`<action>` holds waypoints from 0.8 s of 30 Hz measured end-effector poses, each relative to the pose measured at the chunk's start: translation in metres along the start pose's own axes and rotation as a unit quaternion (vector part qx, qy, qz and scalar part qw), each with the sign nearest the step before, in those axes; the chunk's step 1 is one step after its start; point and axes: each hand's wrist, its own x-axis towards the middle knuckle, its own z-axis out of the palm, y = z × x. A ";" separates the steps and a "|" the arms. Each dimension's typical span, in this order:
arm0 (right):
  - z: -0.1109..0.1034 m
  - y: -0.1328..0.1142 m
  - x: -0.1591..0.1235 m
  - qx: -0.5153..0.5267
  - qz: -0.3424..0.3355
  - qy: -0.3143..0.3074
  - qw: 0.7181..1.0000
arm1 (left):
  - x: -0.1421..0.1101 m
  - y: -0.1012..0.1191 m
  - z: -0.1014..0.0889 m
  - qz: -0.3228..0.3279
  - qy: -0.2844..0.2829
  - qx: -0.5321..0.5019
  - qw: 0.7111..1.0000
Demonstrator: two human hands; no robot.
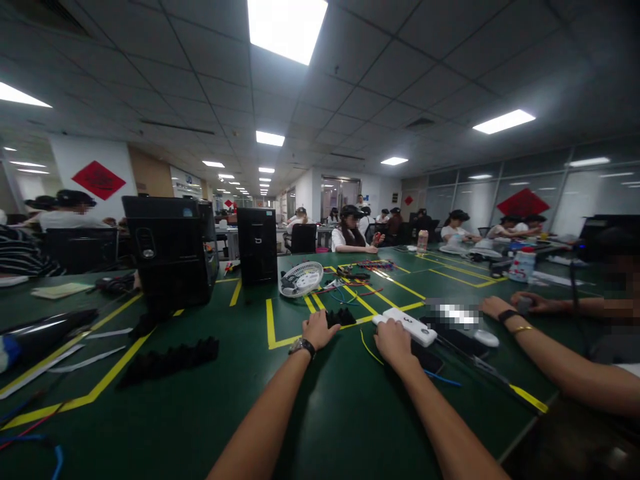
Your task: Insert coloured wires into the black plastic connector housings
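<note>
My left hand [317, 331], with a watch at its wrist, lies on the green table [345, 407], thumb spread from the fingers. Beside its thumb and fingertips is a black, bumpy strip [344, 317]. My right hand [396, 341] is bent over the near left part of a long white device [413, 325] marked with a dark figure; its fingertips are partly hidden. A thin yellow-green wire [369, 348] lies between my hands. Right of my right wrist are a dark flat object [428, 361] and a blue wire [447, 381].
Two black computer cases [170, 247] stand left, with another black bumpy strip [175, 358] in front. Ahead are a white basket [301, 279] and tangled wires [345, 290]. A co-worker's arm [545, 357] reaches in from the right. A person [349, 233] sits across the table.
</note>
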 end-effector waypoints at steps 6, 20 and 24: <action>-0.008 0.000 -0.002 0.040 0.019 0.079 0.996 | -0.020 0.002 -0.014 0.046 0.017 -0.053 0.997; -0.071 -0.144 -0.069 0.409 -0.348 0.025 0.843 | -0.175 -0.038 -0.121 -0.105 0.075 -0.615 0.778; -0.049 -0.202 -0.103 0.459 -0.347 -0.034 0.818 | -0.181 -0.059 -0.134 -0.093 0.124 -0.658 0.737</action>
